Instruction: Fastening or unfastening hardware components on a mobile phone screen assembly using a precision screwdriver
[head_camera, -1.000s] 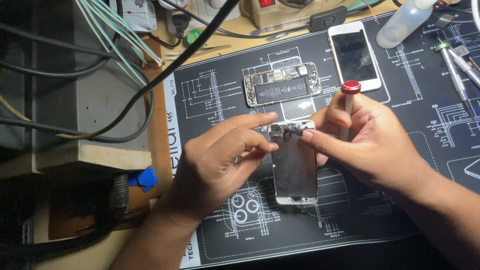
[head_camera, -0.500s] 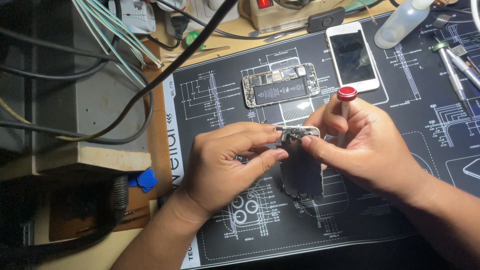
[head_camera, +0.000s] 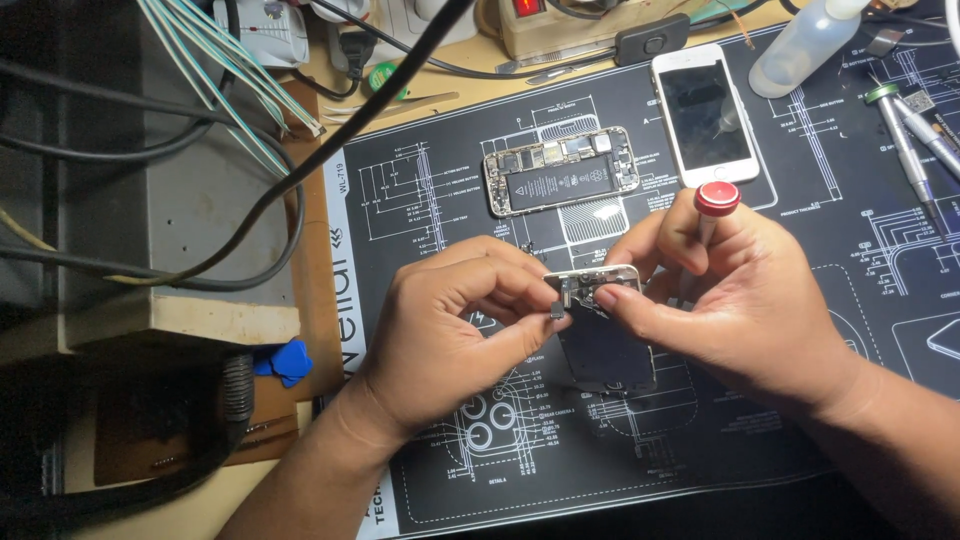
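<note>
At centre frame, your left hand (head_camera: 450, 330) and right hand (head_camera: 740, 300) pinch the top edge of a detached screen panel (head_camera: 605, 340), fingers closed on it; the right also tucks a red-capped screwdriver (head_camera: 715, 205). Keep the panel low over the mat (head_camera: 800, 420) and grip lightly. The panel shows a dark back and a metal-framed top.
</note>
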